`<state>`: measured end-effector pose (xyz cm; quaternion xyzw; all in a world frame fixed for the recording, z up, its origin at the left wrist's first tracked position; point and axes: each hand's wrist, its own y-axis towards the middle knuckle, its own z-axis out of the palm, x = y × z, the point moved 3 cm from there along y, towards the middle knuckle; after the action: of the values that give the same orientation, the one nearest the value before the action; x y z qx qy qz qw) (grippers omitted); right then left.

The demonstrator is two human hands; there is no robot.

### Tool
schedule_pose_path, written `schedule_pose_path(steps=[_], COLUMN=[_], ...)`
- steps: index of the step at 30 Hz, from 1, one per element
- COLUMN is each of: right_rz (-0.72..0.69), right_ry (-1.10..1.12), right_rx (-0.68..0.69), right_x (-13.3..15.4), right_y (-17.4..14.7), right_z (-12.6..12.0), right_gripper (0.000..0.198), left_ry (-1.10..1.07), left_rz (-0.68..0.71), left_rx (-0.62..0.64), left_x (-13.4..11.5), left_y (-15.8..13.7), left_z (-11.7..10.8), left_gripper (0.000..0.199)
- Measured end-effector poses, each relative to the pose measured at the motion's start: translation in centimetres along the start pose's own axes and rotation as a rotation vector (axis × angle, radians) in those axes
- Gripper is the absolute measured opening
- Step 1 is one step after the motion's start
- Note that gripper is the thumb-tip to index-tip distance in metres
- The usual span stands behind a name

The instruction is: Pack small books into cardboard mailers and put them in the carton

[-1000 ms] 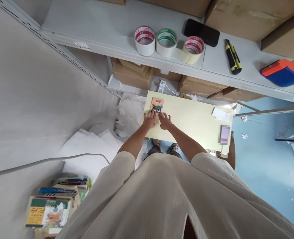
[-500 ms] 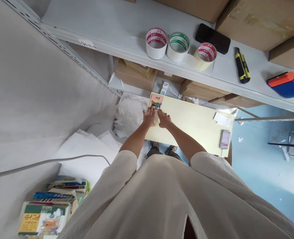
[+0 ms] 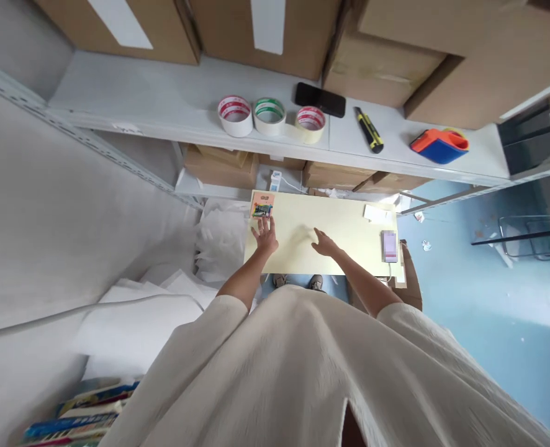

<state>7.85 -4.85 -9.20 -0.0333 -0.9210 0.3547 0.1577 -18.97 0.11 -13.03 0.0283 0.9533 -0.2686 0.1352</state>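
A pink book (image 3: 262, 200) with a colourful picture on its cover lies at the left end of the pale yellow table (image 3: 298, 214). My left hand (image 3: 265, 236) is at the book's near edge, its fingers spread and the fingertips touching or just over the cover. Apart from it, my right hand (image 3: 324, 243) hovers over the middle of the table with the fingers stretched out and nothing in them. At the table's right end are a phone-like device (image 3: 389, 246) with a cable and a white paper slip (image 3: 378, 215).
Above the table runs a grey shelf (image 3: 163, 93) with tape rolls (image 3: 269, 115), a black phone (image 3: 320, 99), a yellow-black utility knife (image 3: 369, 130) and cardboard boxes (image 3: 265, 31). White packing material (image 3: 219, 236) is heaped left of the table. Stacked books (image 3: 74, 416) lie lower left.
My right hand has moved right, away from the book and my left hand. My left hand stays by the book. The view has shifted, showing more of the shelf.
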Motion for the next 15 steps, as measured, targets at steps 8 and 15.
schedule_pose_path(steps=[8,15], right_rz=[-0.027,-0.083], right_ry=[0.191,-0.079], right_rx=[-0.587,-1.095], right_x=[-13.2,-20.1], right_y=[-6.5,-10.6], right_z=[-13.4,-30.3], right_gripper=[0.066,0.064], left_ry=[-0.001,-0.042], left_rz=[0.104,0.060], left_rx=[-0.069,-0.118], left_x=[-10.6,-18.7], left_y=[-0.9,-0.7], left_z=[-1.4,-3.6], left_gripper=[0.104,0.097])
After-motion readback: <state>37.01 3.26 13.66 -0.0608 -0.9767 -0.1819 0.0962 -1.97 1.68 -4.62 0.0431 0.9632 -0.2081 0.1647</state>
